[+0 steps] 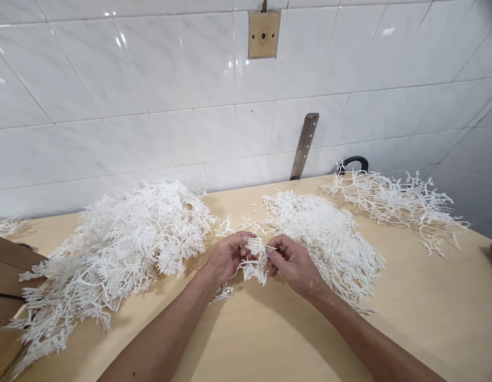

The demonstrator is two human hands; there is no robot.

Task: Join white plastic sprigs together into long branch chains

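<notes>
A white branched piece (254, 269) with many fine tips hangs between my hands above the table. My left hand (230, 257) has its fingers closed round the left side of it. My right hand (290, 261) pinches at its right side, where a thin white strand shows between thumb and finger. Left of my hands lies a large heap of white branched pieces (130, 239). Close by on the right is a pile of fine white pieces (329, 239). A few small bits (224, 293) lie beneath my left hand.
Bare, open white branches (393, 199) lie at the back right of the wooden table (437, 307), near a black curved handle (355, 160). A metal bracket (305, 143) stands against the tiled wall. Brown cardboard (10, 265) is at the left edge.
</notes>
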